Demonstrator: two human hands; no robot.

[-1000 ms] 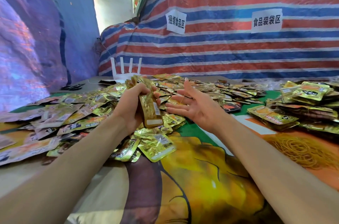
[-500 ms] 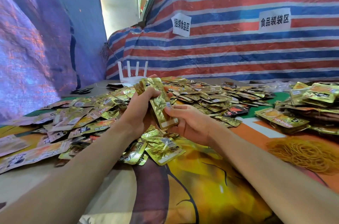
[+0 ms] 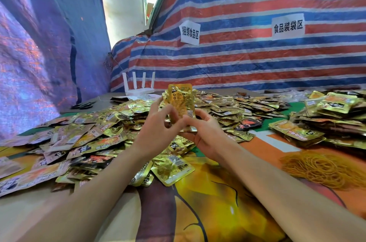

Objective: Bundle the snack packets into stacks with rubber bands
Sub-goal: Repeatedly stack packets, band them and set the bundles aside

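A small stack of gold snack packets (image 3: 181, 101) stands upright above the table, held between both hands. My left hand (image 3: 158, 124) grips its left side with curled fingers. My right hand (image 3: 202, 132) cups its lower right edge, thumb against the front packet. Loose gold packets (image 3: 95, 130) cover the table's left and middle in a wide heap. A pile of yellow rubber bands (image 3: 324, 168) lies on the right, apart from both hands. Whether a band is on the held stack cannot be seen.
Bundled packets (image 3: 334, 116) are piled at the far right. A white router (image 3: 139, 85) with several antennas stands at the back, scissors (image 3: 83, 105) left of it. Striped tarpaulin walls with two paper signs (image 3: 189, 32) close off the back. A printed cloth (image 3: 208, 202) covers the near table.
The stack has been turned upright and raised. My right hand, spread open one second ago, has come in and taken hold of the stack's lower right edge.
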